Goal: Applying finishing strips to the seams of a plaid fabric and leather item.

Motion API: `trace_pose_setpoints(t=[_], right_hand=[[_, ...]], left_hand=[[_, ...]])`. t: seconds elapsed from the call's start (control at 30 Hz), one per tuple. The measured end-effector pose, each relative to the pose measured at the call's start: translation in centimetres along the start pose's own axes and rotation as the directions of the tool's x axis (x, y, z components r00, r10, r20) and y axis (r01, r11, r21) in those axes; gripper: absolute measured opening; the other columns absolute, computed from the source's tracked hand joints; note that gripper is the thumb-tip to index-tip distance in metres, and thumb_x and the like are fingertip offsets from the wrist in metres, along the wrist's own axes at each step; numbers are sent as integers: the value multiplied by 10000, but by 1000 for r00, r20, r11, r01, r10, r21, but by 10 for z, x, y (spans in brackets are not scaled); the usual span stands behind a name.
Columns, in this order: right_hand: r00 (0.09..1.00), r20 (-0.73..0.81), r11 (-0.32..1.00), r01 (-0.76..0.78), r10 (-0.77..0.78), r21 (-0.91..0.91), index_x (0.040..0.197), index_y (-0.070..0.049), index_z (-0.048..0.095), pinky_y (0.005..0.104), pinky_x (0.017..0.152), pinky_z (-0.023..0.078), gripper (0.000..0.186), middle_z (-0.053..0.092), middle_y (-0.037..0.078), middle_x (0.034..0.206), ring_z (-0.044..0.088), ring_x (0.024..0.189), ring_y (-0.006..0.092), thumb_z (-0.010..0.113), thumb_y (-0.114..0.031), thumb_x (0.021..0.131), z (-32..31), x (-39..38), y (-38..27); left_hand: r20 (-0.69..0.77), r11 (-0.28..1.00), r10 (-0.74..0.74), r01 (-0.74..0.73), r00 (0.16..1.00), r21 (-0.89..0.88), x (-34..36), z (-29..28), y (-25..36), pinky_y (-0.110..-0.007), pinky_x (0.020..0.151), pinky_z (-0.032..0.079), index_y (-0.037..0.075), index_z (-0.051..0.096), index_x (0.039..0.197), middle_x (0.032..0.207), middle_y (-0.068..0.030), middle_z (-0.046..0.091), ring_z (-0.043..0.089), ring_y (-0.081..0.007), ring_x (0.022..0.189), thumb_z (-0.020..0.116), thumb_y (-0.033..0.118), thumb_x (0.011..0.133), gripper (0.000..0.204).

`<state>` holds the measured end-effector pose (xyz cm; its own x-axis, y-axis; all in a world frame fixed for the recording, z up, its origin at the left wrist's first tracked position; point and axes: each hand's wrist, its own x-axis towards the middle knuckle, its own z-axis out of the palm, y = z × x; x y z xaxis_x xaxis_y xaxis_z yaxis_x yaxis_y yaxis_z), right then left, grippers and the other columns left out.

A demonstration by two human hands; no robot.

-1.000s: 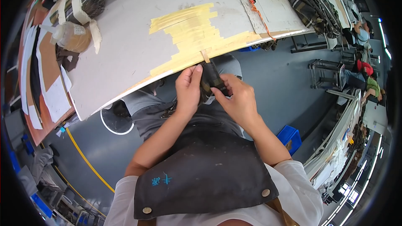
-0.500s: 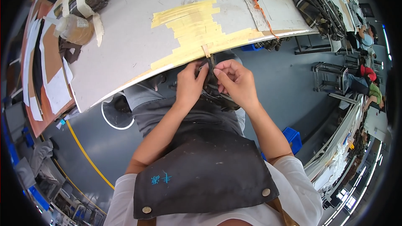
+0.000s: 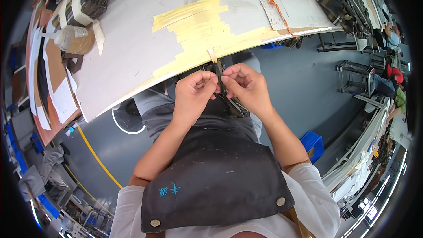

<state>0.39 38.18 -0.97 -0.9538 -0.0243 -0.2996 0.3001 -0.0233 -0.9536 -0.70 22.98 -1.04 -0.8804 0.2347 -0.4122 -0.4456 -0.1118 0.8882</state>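
Observation:
My left hand (image 3: 193, 98) and my right hand (image 3: 249, 91) are pinched closed on a narrow dark camouflage or plaid fabric piece (image 3: 219, 68), just below the table's front edge. A short tan strip (image 3: 211, 54) lies over that edge at the top of the piece, beside a patch of yellow tape (image 3: 189, 26) on the grey tabletop (image 3: 123, 35). The fabric hangs over my lap, partly hidden behind my fingers; I cannot tell exactly what its lower part is.
On the table are a glue bottle (image 3: 77, 39) and cardboard pieces (image 3: 58, 92) at left, snips with orange cord (image 3: 277, 9) and plaid garments (image 3: 335, 6) at right. A blue bin (image 3: 311, 143) is on the floor. Several co-workers (image 3: 395, 75) are at the far right.
The dark piece has turned to a narrower edge-on shape. My left hand has shifted left and down, its fingers now curled in a pinch; my right hand has moved up its side.

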Motion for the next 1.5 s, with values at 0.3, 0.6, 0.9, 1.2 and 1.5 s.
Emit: trace_pose_setpoints(t=[0.3, 0.6, 0.9, 1.2, 1.5], right_hand=[[997, 11, 992, 79, -78, -99, 863, 19, 572, 181, 481, 429, 142, 576, 15, 684, 528, 558, 37, 647, -18, 748, -3, 3, -3], [944, -2, 847, 294, -329, -443, 831, 11, 584, 217, 496, 457, 141, 582, 53, 690, 555, 548, 93, 658, -9, 713, 5, 6, -15], [984, -63, 948, 140, -164, -286, 791, 6, 577, 170, 476, 407, 50, 570, 7, 632, 505, 539, 30, 617, 6, 760, 6, 13, -8], [954, -129, 899, 203, -271, -388, 804, 12, 582, 181, 482, 414, 62, 585, 18, 639, 506, 535, 37, 623, -21, 770, 13, 21, -3], [958, -114, 898, 199, -262, -393, 823, 15, 596, 181, 512, 418, 55, 596, -1, 674, 516, 577, 22, 611, -19, 782, 11, 17, -7]], left_hand=[[52, 997, 36, -32, 998, -70, 0, 1, -2, -210, 590, 484, -22, 561, 846, 739, -51, 600, 581, -82, 671, 517, 25, 851, 65], [-22, 974, 152, -146, 988, 171, 7, 6, 4, -202, 518, 472, -22, 547, 795, 653, -46, 595, 567, -71, 558, 558, 14, 811, 41], [-83, 976, 168, -155, 982, 150, 10, 7, -3, -201, 503, 462, -24, 540, 788, 636, -45, 585, 562, -64, 550, 554, 11, 807, 42], [-59, 928, 275, -248, 960, 279, 13, 5, -10, -203, 511, 466, -20, 533, 781, 640, -50, 582, 566, -67, 557, 560, 12, 801, 46], [-49, 936, 229, -205, 972, 287, 16, 5, -9, -210, 506, 483, -34, 518, 824, 695, -49, 574, 572, -79, 589, 523, 14, 840, 51]])
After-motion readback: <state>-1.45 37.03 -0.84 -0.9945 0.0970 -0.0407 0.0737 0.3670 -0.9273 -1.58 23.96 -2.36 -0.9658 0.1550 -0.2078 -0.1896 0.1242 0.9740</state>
